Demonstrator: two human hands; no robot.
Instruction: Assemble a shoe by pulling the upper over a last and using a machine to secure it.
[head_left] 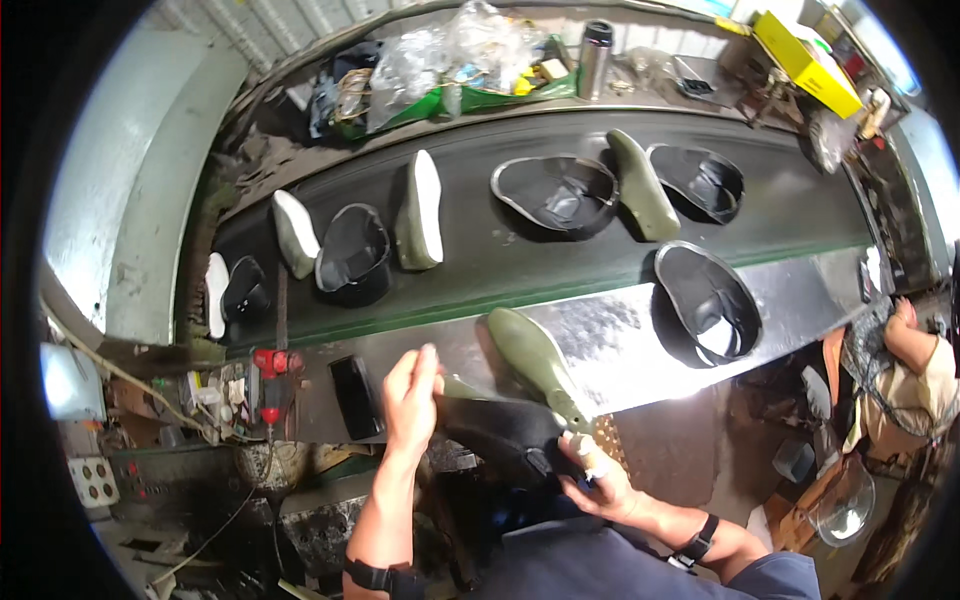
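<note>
Setting: factory line, dark green conveyor belt (480, 240) with a shiny metal ledge (620, 340) along its near edge, seen from the head camera.
Left hand: left hand (412, 400) raised, fingers curled on the left end of the black shoe upper (500, 430).
Right hand: right hand (590, 478) closed around the right end of the same upper, thumb on top.
Upper position: between both hands, just below the ledge, close to the body.
Upper look: black, soft, folded, glossy in places.
Olive last: olive shoe last (535, 365) sits in the upper, toe pointing up-left over the ledge, above and between the hands.
Beyond hands: more black uppers (555, 193) and lasts on the belt, well apart from the hands; one black upper on ledge (708, 303) up-right of the right hand.
Far side: steel flask (594, 60) and plastic bags (450, 50) behind the belt.
Right edge: another person (915, 370), partly visible.
</note>
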